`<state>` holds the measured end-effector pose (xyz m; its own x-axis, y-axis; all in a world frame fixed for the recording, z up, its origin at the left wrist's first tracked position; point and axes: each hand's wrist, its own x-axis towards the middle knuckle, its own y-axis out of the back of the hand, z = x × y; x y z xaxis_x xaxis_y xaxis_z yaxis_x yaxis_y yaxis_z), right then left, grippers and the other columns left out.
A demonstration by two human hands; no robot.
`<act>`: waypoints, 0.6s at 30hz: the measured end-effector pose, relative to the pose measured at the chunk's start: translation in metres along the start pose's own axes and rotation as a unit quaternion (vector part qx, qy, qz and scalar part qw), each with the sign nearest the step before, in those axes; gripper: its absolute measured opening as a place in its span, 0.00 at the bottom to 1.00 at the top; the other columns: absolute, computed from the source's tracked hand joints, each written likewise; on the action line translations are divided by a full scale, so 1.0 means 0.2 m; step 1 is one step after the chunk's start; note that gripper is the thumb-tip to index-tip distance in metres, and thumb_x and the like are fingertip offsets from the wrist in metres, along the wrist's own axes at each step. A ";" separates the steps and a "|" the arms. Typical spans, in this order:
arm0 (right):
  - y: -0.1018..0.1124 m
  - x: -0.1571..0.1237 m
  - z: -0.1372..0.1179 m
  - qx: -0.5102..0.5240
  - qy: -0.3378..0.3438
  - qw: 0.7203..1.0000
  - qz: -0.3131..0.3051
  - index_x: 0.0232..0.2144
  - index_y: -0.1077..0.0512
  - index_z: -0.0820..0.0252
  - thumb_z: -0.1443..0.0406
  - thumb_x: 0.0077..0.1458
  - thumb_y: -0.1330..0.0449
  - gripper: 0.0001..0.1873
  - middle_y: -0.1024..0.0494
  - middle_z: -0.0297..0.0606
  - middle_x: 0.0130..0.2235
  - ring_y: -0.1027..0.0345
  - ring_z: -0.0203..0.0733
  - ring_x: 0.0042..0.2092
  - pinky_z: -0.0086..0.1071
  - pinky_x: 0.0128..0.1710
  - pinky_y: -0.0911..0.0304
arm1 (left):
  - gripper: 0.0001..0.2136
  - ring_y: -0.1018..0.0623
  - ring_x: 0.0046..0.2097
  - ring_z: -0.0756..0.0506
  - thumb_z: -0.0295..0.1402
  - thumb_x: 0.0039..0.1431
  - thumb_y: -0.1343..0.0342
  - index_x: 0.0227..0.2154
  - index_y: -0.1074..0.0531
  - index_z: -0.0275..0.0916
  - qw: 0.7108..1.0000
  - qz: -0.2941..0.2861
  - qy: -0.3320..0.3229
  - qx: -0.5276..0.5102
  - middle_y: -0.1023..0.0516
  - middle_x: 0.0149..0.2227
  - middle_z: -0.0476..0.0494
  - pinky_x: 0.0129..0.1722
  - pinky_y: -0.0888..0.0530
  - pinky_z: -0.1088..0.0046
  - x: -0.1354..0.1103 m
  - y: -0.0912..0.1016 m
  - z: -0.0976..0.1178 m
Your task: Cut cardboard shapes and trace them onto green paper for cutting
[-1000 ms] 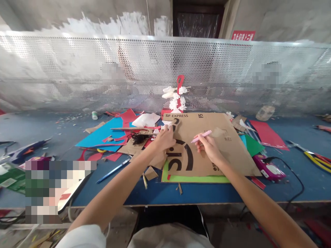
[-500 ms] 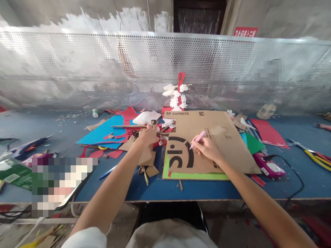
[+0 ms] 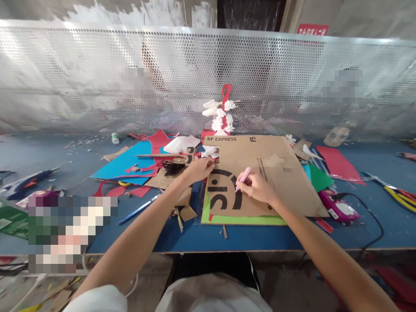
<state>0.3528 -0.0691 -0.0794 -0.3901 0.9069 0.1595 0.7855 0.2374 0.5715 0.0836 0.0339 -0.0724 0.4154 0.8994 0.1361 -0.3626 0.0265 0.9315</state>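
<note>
In my right hand [image 3: 258, 186] is a pink marker [image 3: 244, 174], gripped like a pen, its tip pointing down at the cardboard sheet [image 3: 269, 149]. Whether the tip touches the surface I cannot tell. The brown sheet has black printing and lies over a light green board [image 3: 247, 219], which shows along the left and front edges. My left hand [image 3: 200, 169] is at the sheet's left edge with its fingers bent together. What they hold, if anything, is hidden. Beside that hand lie cardboard scraps [image 3: 186, 195], crumpled white paper [image 3: 210, 151] and a tangle of black cord [image 3: 171, 167].
A red stand with white paper flowers [image 3: 226, 113] rises behind the sheet. Blue paper [image 3: 113, 162] and a blue pen [image 3: 139, 209] lie left. To the right are a purple device with a cord [image 3: 339, 210], red paper [image 3: 339, 162] and yellow-handled pliers [image 3: 393, 193]. Perforated metal [image 3: 182, 78] screens the back.
My left hand has moved right, from the cardboard scraps to the sheet's left edge, uncovering the black cord. My right hand and the marker have shifted slightly left. The view has tilted down a little.
</note>
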 end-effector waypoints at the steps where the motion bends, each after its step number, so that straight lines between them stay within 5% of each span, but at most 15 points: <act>1: 0.00 0.00 0.00 -0.003 -0.001 1.000 0.002 0.33 0.25 0.59 0.58 0.65 0.43 0.13 0.20 0.37 0.31 0.32 0.36 0.27 0.31 0.29 0.37 | 0.18 0.18 0.51 0.37 0.42 0.67 0.51 0.53 0.25 0.40 0.999 0.003 -0.007 -0.033 0.17 0.49 0.38 0.53 0.25 0.62 0.01 -0.02 0.00; 6: 0.00 0.00 0.01 0.018 -0.002 1.000 0.003 0.32 0.26 0.59 0.58 0.64 0.41 0.12 0.21 0.36 0.29 0.32 0.35 0.25 0.30 0.27 0.38 | 0.22 0.18 0.49 0.38 0.49 0.61 0.40 0.47 0.23 0.36 0.957 -0.037 0.007 -0.287 0.16 0.48 0.37 0.52 0.22 0.63 0.05 -0.11 -0.02; 9: 0.02 0.02 0.02 0.095 0.003 0.995 0.023 0.31 0.27 0.59 0.55 0.63 0.40 0.14 0.24 0.34 0.28 0.35 0.32 0.22 0.28 0.23 0.39 | 0.21 0.17 0.46 0.38 0.48 0.52 0.31 0.40 0.22 0.35 0.887 -0.104 0.033 -0.449 0.14 0.42 0.38 0.51 0.21 0.61 0.05 -0.10 0.01; 12: 0.09 0.02 0.02 0.182 0.061 0.973 0.127 0.33 0.25 0.58 0.52 0.62 0.37 0.15 0.24 0.33 0.28 0.35 0.32 0.22 0.28 0.21 0.39 | 0.21 0.16 0.39 0.42 0.43 0.46 0.25 0.37 0.24 0.37 0.801 -0.122 0.037 -0.585 0.15 0.37 0.41 0.44 0.20 0.64 0.02 -0.05 0.03; 15: 0.22 0.01 0.02 0.209 0.166 0.912 0.312 0.40 0.22 0.57 0.54 0.63 0.36 0.12 0.20 0.35 0.32 0.32 0.34 0.24 0.29 0.23 0.36 | 0.18 0.21 0.29 0.47 0.39 0.44 0.25 0.31 0.28 0.38 0.760 -0.063 0.025 -0.646 0.21 0.28 0.47 0.31 0.24 0.73 0.00 0.03 0.02; 18: 0.38 -0.01 0.04 0.160 0.269 0.794 0.522 0.41 0.21 0.59 0.58 0.63 0.36 0.11 0.19 0.36 0.32 0.28 0.35 0.27 0.31 0.30 0.33 | 0.17 0.26 0.24 0.50 0.35 0.44 0.27 0.26 0.32 0.39 0.735 0.040 -0.002 -0.677 0.27 0.24 0.52 0.25 0.31 0.76 -0.03 0.12 0.00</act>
<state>0.4174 -0.0498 -0.0427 0.4725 0.4088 0.7808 0.8637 -0.3912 -0.3178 0.0723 0.0299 -0.0508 0.3485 0.9205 0.1766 -0.8828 0.3857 -0.2683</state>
